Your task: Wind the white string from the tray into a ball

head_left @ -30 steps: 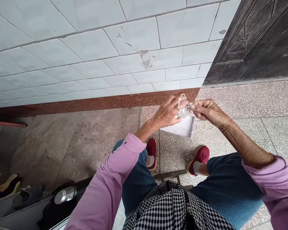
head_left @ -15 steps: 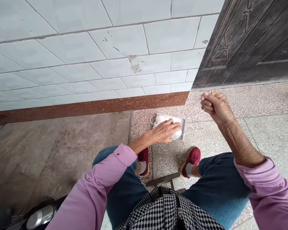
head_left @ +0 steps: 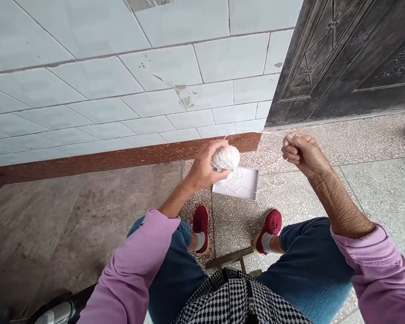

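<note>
A ball of white yarn [head_left: 227,158] is gripped in my left hand [head_left: 205,165], fingers curled round its left side, held above the floor. Beneath it lies a shallow white box [head_left: 246,183] with some loose strands inside. My right hand [head_left: 302,152] is closed in a pinch on the yarn strand [head_left: 245,133], which stretches across from the ball. Another strand [head_left: 272,164] hangs from the right hand back toward the box. Loose loops of yarn lie on the floor at the box's right side.
A white tiled wall [head_left: 162,101] with a red-brown base strip [head_left: 131,155] stands ahead. To the right is a dark carved door [head_left: 337,67]. Two red shoes [head_left: 272,222] rest on the speckled floor. A metal object [head_left: 56,312] is at the lower left.
My left hand has lifted the ball of yarn out of the box and now grips it from the left. The box is uncovered. My right hand has barely moved.
</note>
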Action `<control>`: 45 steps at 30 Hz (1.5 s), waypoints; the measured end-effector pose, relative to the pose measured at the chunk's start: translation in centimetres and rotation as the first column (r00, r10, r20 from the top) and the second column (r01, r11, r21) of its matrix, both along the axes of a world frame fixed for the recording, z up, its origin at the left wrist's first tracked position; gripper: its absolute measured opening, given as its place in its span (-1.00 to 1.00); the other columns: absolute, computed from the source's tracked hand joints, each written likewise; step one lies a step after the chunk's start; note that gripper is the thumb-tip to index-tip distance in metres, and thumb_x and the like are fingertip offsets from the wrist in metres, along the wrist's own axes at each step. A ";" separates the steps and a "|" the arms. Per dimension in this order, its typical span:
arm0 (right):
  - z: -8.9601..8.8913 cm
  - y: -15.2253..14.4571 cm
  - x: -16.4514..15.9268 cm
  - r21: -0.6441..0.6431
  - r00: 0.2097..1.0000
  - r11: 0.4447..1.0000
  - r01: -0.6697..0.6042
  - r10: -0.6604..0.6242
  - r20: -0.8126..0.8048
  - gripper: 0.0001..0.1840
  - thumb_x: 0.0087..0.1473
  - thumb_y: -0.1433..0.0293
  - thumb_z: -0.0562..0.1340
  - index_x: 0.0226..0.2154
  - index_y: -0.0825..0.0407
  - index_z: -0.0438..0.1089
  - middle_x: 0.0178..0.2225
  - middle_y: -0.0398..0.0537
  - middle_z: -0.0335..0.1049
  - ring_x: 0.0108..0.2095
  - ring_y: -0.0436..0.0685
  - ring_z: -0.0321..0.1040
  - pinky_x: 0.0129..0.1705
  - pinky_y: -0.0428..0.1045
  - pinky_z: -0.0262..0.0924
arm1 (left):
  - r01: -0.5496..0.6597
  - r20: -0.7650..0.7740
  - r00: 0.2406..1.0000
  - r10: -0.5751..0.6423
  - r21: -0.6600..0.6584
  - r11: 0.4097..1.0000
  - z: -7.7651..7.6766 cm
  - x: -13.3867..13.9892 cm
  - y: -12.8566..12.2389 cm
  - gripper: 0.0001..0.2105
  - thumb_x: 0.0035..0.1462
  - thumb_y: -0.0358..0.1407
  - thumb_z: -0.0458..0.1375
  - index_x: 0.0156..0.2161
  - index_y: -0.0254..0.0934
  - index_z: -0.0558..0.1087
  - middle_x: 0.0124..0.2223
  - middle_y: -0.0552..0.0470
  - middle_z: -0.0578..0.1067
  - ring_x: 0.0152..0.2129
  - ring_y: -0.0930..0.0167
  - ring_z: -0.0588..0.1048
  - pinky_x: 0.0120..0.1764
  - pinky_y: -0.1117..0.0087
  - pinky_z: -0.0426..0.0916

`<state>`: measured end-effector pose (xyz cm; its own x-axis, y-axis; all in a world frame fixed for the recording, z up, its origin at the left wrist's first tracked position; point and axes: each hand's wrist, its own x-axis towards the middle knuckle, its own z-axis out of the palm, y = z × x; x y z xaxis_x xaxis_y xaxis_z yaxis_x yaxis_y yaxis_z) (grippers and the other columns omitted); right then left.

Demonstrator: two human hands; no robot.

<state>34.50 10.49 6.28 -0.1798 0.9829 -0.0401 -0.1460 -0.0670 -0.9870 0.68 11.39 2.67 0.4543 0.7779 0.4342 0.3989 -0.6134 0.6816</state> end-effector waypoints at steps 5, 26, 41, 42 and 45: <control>0.3 -0.3 -1.6 -0.004 0.997 0.999 -0.047 0.047 0.058 -0.59 0.21 0.02 0.49 -0.37 -0.03 0.48 -0.58 -0.24 0.11 -0.60 -0.08 -0.09 -0.58 -0.03 -0.23 | 0.299 0.390 0.907 -0.158 -0.333 0.894 1.0 -0.3 0.1 -0.24 -0.01 0.03 0.45 0.29 -0.08 0.42 0.46 -0.24 0.39 0.42 -0.06 0.37 0.38 -0.12 0.34; 1.2 -2.0 -5.4 -0.036 0.933 0.939 -0.343 0.345 0.098 -0.68 0.25 0.26 0.41 -0.49 0.00 0.44 -0.66 -0.36 -0.07 -0.64 -0.11 -0.27 -0.58 -0.04 -0.36 | 0.311 -0.286 0.919 -0.269 0.113 0.944 4.0 2.2 -5.0 -0.36 0.13 -0.47 0.32 0.33 -0.25 0.37 0.58 -0.31 0.23 0.37 -0.02 0.44 0.36 -0.13 0.40; 0.5 -2.5 -6.4 0.170 0.925 0.950 -0.262 0.198 0.324 -0.49 0.16 -0.03 0.53 -0.48 0.04 0.56 -0.60 -0.24 0.22 -0.55 -0.07 0.03 -0.51 -0.06 -0.08 | 0.636 0.574 0.733 -0.365 -0.391 0.665 3.0 1.7 -3.6 -0.24 -0.12 -0.03 0.57 0.22 -0.12 0.56 0.21 -0.20 0.60 0.13 0.00 0.60 0.14 -0.01 0.54; 0.8 -2.6 -6.3 0.183 0.932 0.957 -0.227 0.159 0.325 -0.52 0.17 -0.03 0.53 -0.45 0.03 0.59 -0.58 -0.21 0.29 -0.54 -0.05 0.08 -0.50 -0.05 -0.04 | 0.634 0.606 0.727 -0.323 -0.411 0.655 2.8 1.5 -3.4 -0.24 -0.16 0.00 0.58 0.19 -0.13 0.57 0.18 -0.20 0.61 0.08 0.02 0.62 0.08 0.03 0.56; 1.6 -3.0 -6.4 0.191 0.952 0.971 -0.144 0.083 0.296 -0.57 0.18 0.00 0.53 -0.42 0.01 0.62 -0.54 -0.16 0.39 -0.51 -0.02 0.16 -0.48 -0.04 0.03 | 0.607 0.660 0.721 -0.213 -0.453 0.653 2.3 0.8 -3.1 -0.26 -0.22 0.07 0.57 0.12 -0.12 0.61 0.07 -0.16 0.64 -0.03 0.08 0.63 -0.04 0.11 0.57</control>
